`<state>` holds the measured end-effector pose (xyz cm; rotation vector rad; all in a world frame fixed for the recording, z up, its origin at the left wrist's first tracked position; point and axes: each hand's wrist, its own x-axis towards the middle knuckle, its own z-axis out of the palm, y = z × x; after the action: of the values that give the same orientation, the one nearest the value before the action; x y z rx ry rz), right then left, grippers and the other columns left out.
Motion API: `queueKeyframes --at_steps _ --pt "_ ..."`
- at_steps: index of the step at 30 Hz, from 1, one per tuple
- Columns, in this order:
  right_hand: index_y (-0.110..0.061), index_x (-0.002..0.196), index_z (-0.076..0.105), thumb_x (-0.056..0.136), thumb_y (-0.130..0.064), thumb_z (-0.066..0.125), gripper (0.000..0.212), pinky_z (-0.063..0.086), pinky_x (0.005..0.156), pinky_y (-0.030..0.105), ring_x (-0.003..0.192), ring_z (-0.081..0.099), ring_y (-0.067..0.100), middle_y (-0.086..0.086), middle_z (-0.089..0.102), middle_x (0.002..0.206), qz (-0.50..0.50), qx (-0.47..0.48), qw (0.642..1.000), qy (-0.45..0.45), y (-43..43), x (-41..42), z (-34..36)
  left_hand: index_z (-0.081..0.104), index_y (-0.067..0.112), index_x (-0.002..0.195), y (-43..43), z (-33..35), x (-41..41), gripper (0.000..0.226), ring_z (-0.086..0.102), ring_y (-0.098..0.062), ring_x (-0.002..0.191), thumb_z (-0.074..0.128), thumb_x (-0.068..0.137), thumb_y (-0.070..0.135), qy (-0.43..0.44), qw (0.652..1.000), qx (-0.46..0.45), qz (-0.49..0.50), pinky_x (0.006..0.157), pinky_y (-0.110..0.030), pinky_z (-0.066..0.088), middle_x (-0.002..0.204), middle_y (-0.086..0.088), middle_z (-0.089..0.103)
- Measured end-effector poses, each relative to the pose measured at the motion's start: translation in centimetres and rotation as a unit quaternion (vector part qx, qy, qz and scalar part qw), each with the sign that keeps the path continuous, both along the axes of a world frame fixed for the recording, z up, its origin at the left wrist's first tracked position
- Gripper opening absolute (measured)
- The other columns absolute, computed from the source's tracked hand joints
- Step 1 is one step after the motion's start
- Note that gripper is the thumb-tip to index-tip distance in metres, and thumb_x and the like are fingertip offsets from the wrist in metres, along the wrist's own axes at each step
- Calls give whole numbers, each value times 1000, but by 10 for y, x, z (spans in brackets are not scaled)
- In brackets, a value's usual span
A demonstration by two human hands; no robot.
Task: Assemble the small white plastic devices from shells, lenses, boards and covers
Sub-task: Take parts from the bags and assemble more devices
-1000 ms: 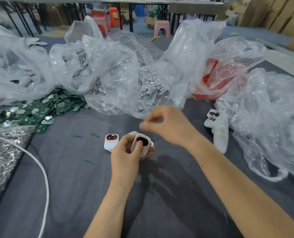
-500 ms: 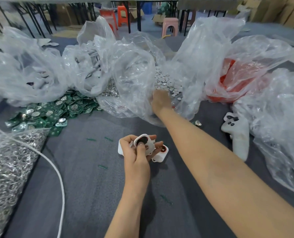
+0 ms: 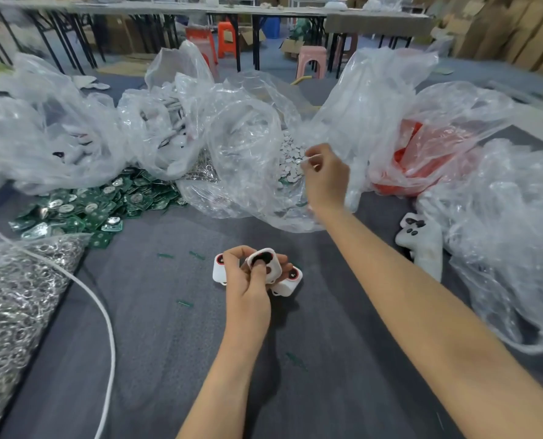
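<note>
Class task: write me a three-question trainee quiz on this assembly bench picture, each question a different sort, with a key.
1. True or false: the left hand grips a white shell.
2. The right hand is at the mouth of the clear bag of: A green boards, B small white discs, C silver rings.
3. How many other shells lie on the grey table near the left hand?
Key: 1 true; 2 B; 3 two.

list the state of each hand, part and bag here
left hand, grips white shell, thumb on its dark opening
right hand, pinches small white piece by disc bag
disc bag, open
green boards, loose pile
white devices, two lying beside left hand
</note>
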<state>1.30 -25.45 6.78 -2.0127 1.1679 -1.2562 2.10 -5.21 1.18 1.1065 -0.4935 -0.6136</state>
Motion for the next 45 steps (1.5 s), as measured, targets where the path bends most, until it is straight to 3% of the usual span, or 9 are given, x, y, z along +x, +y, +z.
queueKeyframes --at_steps 2,4,7,12,21,31,37,41,45 --pt "-12 85 66 84 -1 67 10 49 63 19 68 63 13 3 72 78 81 115 977 -163 17 -40 12 38 14 95 0 0 0 20 70 -18 84 33 100 -5 -2 1000 -7 -7 73 -28 57 84 -5 73" --pt "-11 81 67 78 3 70 14 50 55 18 59 63 10 0 72 69 169 254 919 -251 40 -84 10 37 14 94 1 1 -1 20 70 -19 87 35 99 -5 -14 1000 -11 -12 73 -26 56 84 -7 74" --pt "-5 84 67 71 -3 68 13 51 54 16 59 64 10 6 73 72 221 387 852 -276 78 -132 -11 39 13 92 1 2 -5 22 70 -20 90 36 98 -8 -49 999 -16 -18 73 -21 53 88 -13 73" --pt "-5 98 68 87 7 55 21 52 59 14 60 62 6 4 72 75 234 459 801 -306 92 -146 -31 45 11 91 4 2 -11 22 70 -19 97 44 95 -10 -84 995 -16 -58 75 -20 53 94 -13 74" --pt "-3 87 69 85 11 56 19 54 61 18 63 66 11 7 72 75 260 442 808 -290 97 -142 -36 53 15 91 6 0 -7 15 71 -29 94 56 92 0 -15 996 34 -82 73 -33 59 86 -11 74" --pt "3 81 68 78 11 62 11 55 74 19 84 72 24 12 72 77 263 432 802 -319 100 -140 -39 61 10 102 7 -4 -3 15 71 -24 88 53 94 0 -19 993 51 -104 72 -29 57 85 -8 74" --pt "-8 74 72 73 6 70 15 55 79 20 87 72 23 2 74 81 279 416 824 -265 102 -141 -42 58 7 90 7 -3 -6 16 68 -20 90 52 92 -8 -49 993 66 -80 68 -24 56 115 -21 61" --pt "-9 87 71 63 -10 76 25 54 77 19 89 72 22 2 75 87 283 421 832 -225 103 -142 -41 54 7 87 6 -2 -7 18 65 -24 95 52 91 -10 -52 994 73 -63 69 -26 57 120 -28 55" --pt "-6 76 70 75 5 71 11 55 76 22 87 72 24 1 73 90 264 410 838 -245 104 -141 -39 55 7 86 5 -2 -8 19 64 -24 99 51 91 -11 -54 995 61 -62 67 -25 57 114 -12 59"
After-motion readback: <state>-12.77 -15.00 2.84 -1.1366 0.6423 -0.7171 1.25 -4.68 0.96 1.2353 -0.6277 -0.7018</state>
